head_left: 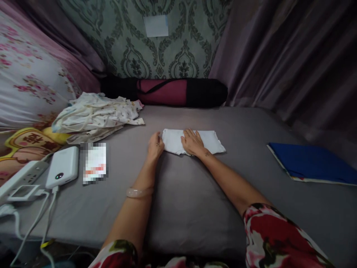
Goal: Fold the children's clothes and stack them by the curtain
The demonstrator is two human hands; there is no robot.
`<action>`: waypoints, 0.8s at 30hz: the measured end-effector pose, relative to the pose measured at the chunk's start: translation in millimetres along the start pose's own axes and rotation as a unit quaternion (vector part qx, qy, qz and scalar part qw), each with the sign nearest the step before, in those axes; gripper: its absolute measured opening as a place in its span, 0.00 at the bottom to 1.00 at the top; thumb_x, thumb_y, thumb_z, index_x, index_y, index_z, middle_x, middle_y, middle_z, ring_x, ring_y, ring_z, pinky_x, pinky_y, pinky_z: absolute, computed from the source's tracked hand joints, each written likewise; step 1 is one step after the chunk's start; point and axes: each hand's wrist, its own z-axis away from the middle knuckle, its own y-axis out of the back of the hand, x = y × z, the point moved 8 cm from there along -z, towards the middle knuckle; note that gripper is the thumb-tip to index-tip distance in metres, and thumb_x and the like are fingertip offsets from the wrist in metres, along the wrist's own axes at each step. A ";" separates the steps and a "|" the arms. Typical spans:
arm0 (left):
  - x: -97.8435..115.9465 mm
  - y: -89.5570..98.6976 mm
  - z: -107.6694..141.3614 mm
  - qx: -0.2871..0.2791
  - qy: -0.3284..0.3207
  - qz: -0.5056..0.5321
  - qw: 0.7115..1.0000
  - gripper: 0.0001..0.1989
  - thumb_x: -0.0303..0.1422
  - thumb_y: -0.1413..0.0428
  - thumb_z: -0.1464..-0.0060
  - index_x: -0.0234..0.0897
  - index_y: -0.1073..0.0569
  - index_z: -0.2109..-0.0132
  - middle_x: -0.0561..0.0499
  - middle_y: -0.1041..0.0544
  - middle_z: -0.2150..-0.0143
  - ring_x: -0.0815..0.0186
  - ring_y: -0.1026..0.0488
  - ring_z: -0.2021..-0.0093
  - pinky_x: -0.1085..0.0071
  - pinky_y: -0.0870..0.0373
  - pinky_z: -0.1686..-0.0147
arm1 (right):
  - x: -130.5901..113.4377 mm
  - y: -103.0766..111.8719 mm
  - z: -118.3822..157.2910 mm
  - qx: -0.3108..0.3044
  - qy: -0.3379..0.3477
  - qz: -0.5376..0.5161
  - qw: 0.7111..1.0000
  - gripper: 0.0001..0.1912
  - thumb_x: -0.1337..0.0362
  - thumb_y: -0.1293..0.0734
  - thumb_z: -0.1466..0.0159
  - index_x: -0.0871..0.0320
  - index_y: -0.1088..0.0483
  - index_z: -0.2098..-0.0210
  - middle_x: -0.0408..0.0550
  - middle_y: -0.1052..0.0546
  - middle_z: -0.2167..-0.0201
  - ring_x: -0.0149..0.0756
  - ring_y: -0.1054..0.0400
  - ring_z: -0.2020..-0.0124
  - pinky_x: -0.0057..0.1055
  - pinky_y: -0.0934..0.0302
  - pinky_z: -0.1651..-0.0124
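A white folded cloth lies flat on the grey sheet, in the middle of the view. My right hand rests palm down on it, fingers spread, left of its centre. At the cloth's left end is my left hand, with its fingers curled together against the edge; the cloth's corner meets the fingertips. A pale bangle is on my left forearm.
A heap of patterned cloths lies back left. A white power bank, a power strip and cables are at left. A blue folded item lies right. A black and maroon roll lines the wall.
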 end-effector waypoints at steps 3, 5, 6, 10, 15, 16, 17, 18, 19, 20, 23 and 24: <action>-0.6 3.1 0.6 0.003 0.013 0.005 1.000 0.21 0.26 0.56 0.42 0.35 0.30 0.44 0.41 0.26 0.44 0.58 0.31 0.42 0.59 0.36 0.42 | -1.0 -5.9 0.4 -0.003 -0.002 0.005 1.000 0.28 0.59 0.51 0.29 0.68 0.42 0.36 0.58 0.42 0.34 0.46 0.53 0.32 0.46 0.64 0.32; -0.4 4.4 0.8 0.002 0.021 0.005 1.000 0.21 0.25 0.56 0.42 0.34 0.30 0.44 0.42 0.26 0.44 0.59 0.31 0.42 0.61 0.36 0.42 | -0.7 -6.3 -0.9 -0.012 -0.004 0.008 1.000 0.28 0.59 0.51 0.29 0.69 0.42 0.36 0.59 0.41 0.34 0.47 0.53 0.33 0.47 0.63 0.33; 0.0 4.8 0.9 0.000 0.023 0.004 1.000 0.21 0.25 0.57 0.42 0.32 0.30 0.44 0.41 0.26 0.44 0.59 0.31 0.42 0.62 0.36 0.41 | -1.6 -5.5 -2.3 -0.017 -0.006 0.011 1.000 0.27 0.60 0.50 0.30 0.69 0.42 0.37 0.59 0.41 0.34 0.48 0.52 0.33 0.48 0.62 0.33; 0.9 6.7 0.3 -0.001 0.028 0.013 1.000 0.22 0.24 0.58 0.42 0.27 0.30 0.44 0.37 0.27 0.44 0.58 0.31 0.42 0.61 0.36 0.41 | -20.8 -0.3 -10.0 0.000 0.008 0.009 1.000 0.27 0.61 0.49 0.30 0.70 0.41 0.37 0.61 0.42 0.34 0.48 0.54 0.32 0.48 0.63 0.33; -2.5 8.2 -1.0 0.010 0.034 0.028 0.999 0.22 0.24 0.58 0.43 0.30 0.30 0.44 0.38 0.26 0.44 0.58 0.31 0.42 0.61 0.36 0.42 | -40.0 -13.1 -13.4 0.018 0.014 -0.006 1.000 0.27 0.60 0.49 0.30 0.70 0.42 0.37 0.60 0.40 0.35 0.46 0.53 0.33 0.46 0.64 0.33; -3.5 8.1 -1.1 0.011 0.037 0.029 0.999 0.22 0.24 0.58 0.43 0.30 0.30 0.44 0.38 0.27 0.43 0.58 0.31 0.42 0.61 0.35 0.42 | -40.1 -15.8 -13.3 0.018 0.012 -0.004 1.000 0.27 0.60 0.48 0.30 0.70 0.42 0.37 0.60 0.40 0.35 0.46 0.52 0.33 0.45 0.64 0.33; -4.2 8.1 -1.2 0.011 0.040 0.029 0.999 0.22 0.25 0.58 0.43 0.30 0.30 0.45 0.39 0.27 0.43 0.58 0.31 0.42 0.61 0.35 0.42 | -39.6 -17.7 -13.4 0.016 0.011 -0.003 1.000 0.27 0.60 0.48 0.30 0.70 0.42 0.37 0.60 0.40 0.35 0.46 0.52 0.33 0.45 0.64 0.33; -4.6 8.2 -1.3 0.013 0.043 0.030 0.999 0.22 0.25 0.58 0.42 0.30 0.30 0.45 0.39 0.27 0.43 0.59 0.31 0.42 0.61 0.35 0.42 | -39.3 -18.7 -13.7 0.011 0.011 -0.001 1.000 0.28 0.60 0.48 0.31 0.70 0.42 0.37 0.60 0.40 0.35 0.47 0.52 0.33 0.46 0.64 0.33; -4.9 8.3 -1.4 0.014 0.045 0.031 0.998 0.22 0.24 0.58 0.42 0.31 0.30 0.45 0.39 0.27 0.43 0.59 0.31 0.42 0.61 0.35 0.42 | -39.4 -19.2 -14.4 0.004 0.011 0.001 1.000 0.28 0.60 0.48 0.31 0.70 0.42 0.37 0.60 0.40 0.35 0.47 0.51 0.33 0.46 0.63 0.33; -5.1 8.4 -1.6 0.015 0.046 0.032 0.998 0.22 0.24 0.58 0.43 0.31 0.30 0.45 0.39 0.27 0.43 0.59 0.31 0.42 0.61 0.35 0.42 | -40.2 -18.8 -15.4 -0.003 0.010 0.003 1.000 0.27 0.60 0.47 0.31 0.70 0.42 0.37 0.61 0.40 0.35 0.48 0.51 0.34 0.47 0.63 0.33; -6.2 7.8 -3.0 0.012 0.047 0.034 0.998 0.22 0.24 0.58 0.43 0.30 0.29 0.45 0.38 0.26 0.44 0.59 0.30 0.42 0.61 0.35 0.42 | -51.0 -14.3 -19.6 -0.003 0.012 0.004 1.000 0.27 0.62 0.47 0.31 0.71 0.41 0.38 0.63 0.40 0.35 0.50 0.51 0.33 0.48 0.62 0.33; -6.8 7.6 -3.7 0.011 0.046 0.036 0.998 0.22 0.24 0.58 0.43 0.30 0.29 0.45 0.39 0.26 0.44 0.59 0.30 0.43 0.62 0.35 0.42 | -57.1 -13.3 -21.0 0.002 0.016 0.001 1.000 0.27 0.62 0.48 0.31 0.72 0.41 0.38 0.63 0.41 0.35 0.50 0.53 0.33 0.48 0.63 0.33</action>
